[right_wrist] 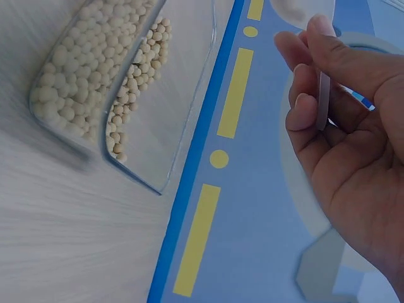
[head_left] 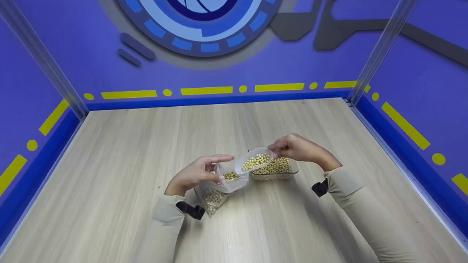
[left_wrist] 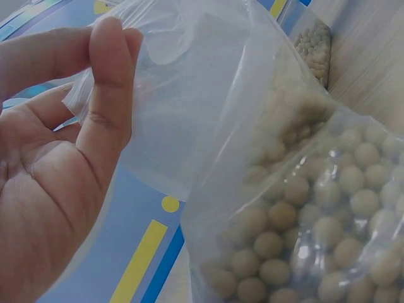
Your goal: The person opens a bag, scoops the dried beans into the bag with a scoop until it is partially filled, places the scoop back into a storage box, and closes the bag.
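My left hand (head_left: 197, 171) pinches the rim of a clear plastic bag (left_wrist: 208, 126) between thumb and fingers, holding its mouth up. Round pale-yellow beans (left_wrist: 328, 233), which look like soybeans, fill its lower part. In my right hand (head_left: 299, 148) is the handle of a translucent white scoop (head_left: 239, 166), gripped by thumb and curled fingers. The scoop carries a heap of beans (head_left: 257, 160), and its tip overlaps the bag's opening in the head view. Behind and below the scoop stands a clear rectangular container (head_left: 272, 176) of the same beans, partly hidden by scoop and hand.
Pale wood-grain tabletop (head_left: 146, 135) lies under everything. Blue panels (head_left: 87, 73) with yellow markings enclose it at the back and both sides. Each sleeve carries a black wrist strap, such as the left strap (head_left: 190, 210).
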Action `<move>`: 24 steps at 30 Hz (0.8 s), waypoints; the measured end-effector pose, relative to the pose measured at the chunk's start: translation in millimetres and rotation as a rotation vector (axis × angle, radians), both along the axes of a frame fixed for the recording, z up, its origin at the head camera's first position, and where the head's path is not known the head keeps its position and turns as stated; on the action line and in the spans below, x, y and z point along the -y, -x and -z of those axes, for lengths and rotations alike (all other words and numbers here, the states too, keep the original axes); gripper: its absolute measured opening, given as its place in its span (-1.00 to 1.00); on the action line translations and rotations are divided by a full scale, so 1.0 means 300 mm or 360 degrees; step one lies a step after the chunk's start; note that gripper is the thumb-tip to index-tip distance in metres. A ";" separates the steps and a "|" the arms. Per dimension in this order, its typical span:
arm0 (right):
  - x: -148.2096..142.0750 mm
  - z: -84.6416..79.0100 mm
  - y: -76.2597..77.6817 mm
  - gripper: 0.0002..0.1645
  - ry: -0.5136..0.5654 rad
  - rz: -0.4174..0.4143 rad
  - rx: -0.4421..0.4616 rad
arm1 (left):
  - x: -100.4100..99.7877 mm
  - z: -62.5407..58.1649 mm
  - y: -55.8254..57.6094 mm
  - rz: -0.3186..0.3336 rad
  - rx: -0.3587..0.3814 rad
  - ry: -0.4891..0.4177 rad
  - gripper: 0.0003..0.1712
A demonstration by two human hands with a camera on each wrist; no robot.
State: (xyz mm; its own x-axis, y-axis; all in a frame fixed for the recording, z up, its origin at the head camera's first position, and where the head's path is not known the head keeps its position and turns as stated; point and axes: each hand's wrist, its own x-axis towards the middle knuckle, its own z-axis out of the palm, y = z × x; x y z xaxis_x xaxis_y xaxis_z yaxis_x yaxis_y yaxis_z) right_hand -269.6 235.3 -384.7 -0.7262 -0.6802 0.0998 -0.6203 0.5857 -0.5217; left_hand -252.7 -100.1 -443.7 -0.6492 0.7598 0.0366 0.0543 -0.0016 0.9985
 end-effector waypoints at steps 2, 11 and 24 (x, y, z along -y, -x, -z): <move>0.004 -0.005 0.001 -0.72 -0.0007 -0.0013 -0.0015 | -0.001 0.000 0.000 -0.0004 -0.0002 0.0006 -0.25; 0.015 -0.027 -0.001 -0.73 -0.0060 -0.0036 -0.0064 | -0.003 0.004 0.001 -0.0007 -0.0035 0.0004 -0.27; 0.026 -0.045 -0.006 -0.73 -0.0158 -0.0035 -0.0094 | -0.004 0.008 -0.001 -0.0004 -0.0050 0.0017 -0.24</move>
State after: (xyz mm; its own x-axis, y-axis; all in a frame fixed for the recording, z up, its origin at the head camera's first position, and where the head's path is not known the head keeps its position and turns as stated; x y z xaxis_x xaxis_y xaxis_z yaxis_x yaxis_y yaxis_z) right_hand -267.8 227.5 -371.1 -0.7061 -0.7043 0.0736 -0.6614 0.6187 -0.4241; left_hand -252.5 -98.8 -446.0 -0.6496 0.7587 0.0490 0.0858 0.0091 0.9963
